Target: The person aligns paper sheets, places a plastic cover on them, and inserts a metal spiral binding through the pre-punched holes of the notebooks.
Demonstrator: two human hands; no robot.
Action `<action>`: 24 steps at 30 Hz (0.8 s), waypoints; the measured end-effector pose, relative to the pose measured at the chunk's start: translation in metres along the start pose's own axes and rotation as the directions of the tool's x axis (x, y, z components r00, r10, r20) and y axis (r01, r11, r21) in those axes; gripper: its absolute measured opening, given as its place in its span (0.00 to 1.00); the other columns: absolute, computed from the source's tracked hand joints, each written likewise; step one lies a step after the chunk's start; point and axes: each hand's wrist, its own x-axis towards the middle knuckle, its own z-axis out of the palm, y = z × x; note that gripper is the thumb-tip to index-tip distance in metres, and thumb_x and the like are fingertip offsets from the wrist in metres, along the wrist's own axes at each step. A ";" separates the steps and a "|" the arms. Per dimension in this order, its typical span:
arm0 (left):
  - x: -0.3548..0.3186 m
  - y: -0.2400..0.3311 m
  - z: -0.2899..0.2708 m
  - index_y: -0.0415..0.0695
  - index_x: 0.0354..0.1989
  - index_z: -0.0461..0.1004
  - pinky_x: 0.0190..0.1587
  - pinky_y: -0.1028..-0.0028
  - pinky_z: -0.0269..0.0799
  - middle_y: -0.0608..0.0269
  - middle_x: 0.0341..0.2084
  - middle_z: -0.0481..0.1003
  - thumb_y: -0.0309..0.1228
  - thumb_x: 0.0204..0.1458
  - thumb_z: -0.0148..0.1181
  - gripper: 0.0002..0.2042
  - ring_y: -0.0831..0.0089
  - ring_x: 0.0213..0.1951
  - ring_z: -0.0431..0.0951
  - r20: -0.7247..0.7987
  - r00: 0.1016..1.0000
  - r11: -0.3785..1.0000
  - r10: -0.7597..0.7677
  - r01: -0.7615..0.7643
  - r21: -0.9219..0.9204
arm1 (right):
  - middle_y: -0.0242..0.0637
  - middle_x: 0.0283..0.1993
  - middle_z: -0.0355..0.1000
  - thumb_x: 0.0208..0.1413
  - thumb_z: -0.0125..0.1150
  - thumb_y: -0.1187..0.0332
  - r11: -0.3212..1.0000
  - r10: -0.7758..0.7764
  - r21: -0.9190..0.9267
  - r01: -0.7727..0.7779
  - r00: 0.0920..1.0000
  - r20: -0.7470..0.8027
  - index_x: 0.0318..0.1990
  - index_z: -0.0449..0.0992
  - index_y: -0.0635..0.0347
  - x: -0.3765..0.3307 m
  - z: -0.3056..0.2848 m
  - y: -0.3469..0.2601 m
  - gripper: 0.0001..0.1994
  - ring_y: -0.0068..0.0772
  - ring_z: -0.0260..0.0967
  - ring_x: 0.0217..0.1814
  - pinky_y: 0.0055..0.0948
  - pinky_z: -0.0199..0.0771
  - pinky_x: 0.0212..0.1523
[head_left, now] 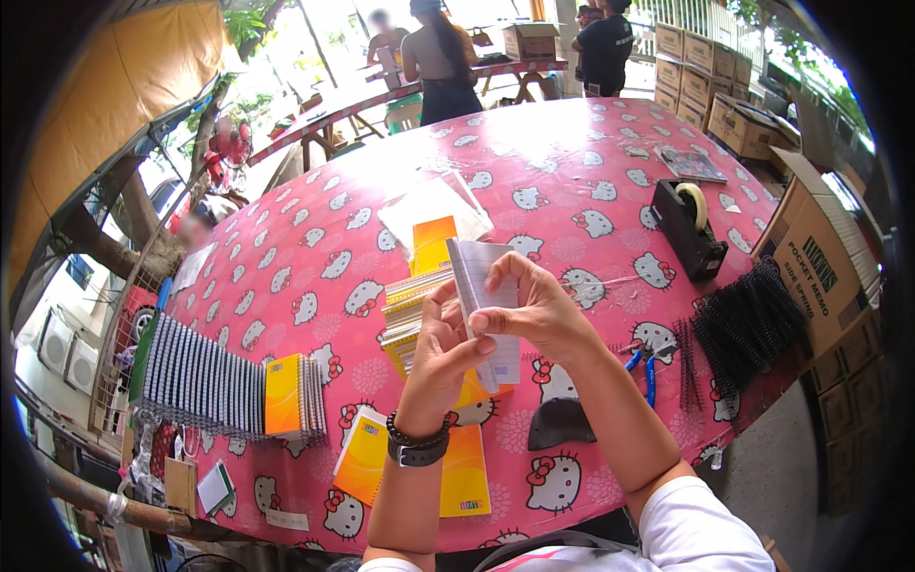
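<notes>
Above the middle of the table I hold up a small lined notepad [494,262], its pages facing me and slightly bent. My left hand [440,334] grips its left edge, fingers behind and thumb in front. My right hand [536,305] pinches the pages from the right, its thumb pressed on the lower part. Just behind my left hand, a stack of yellow-covered pads [405,300] is partly hidden. Below, yellow-orange notebooks [465,472] lie flat near my left forearm. A black curved piece [560,424] rests beside my right forearm.
At the left stands a long row of spiral notebooks [205,377]. To the right are blue-handled pliers [650,377], a heap of black spiral coils [753,315], a tape dispenser [686,234] and a cardboard box [810,257]. A clear plastic bag [448,205] lies farther back. People stand beyond the table.
</notes>
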 end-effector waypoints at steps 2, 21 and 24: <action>0.000 0.000 -0.001 0.41 0.59 0.45 0.50 0.71 0.64 0.54 0.47 0.66 0.25 0.40 0.63 0.38 0.70 0.50 0.68 0.004 1.000 1.000 0.002 -0.002 -0.016 | 0.32 0.33 0.70 0.37 0.74 0.65 1.000 -0.003 -0.026 0.003 1.000 -0.008 0.35 0.62 0.57 0.000 0.000 0.001 0.23 0.19 0.67 0.36 0.19 0.68 0.36; 0.000 -0.002 -0.005 0.41 0.59 0.46 0.51 0.70 0.64 0.56 0.47 0.66 0.26 0.42 0.63 0.37 0.70 0.50 0.68 0.035 0.999 0.997 0.001 0.002 -0.082 | 0.31 0.31 0.69 0.38 0.73 0.57 1.000 -0.008 0.006 0.008 1.000 -0.022 0.33 0.63 0.56 0.000 0.003 -0.001 0.24 0.18 0.66 0.35 0.19 0.67 0.32; 0.000 -0.004 -0.006 0.42 0.59 0.47 0.51 0.70 0.65 0.57 0.47 0.66 0.30 0.42 0.62 0.37 0.70 0.50 0.68 0.049 0.999 0.994 -0.015 0.020 -0.108 | 0.31 0.31 0.69 0.38 0.73 0.56 0.999 -0.030 -0.012 0.030 0.999 -0.033 0.34 0.63 0.57 0.000 0.001 0.002 0.24 0.18 0.66 0.34 0.19 0.66 0.31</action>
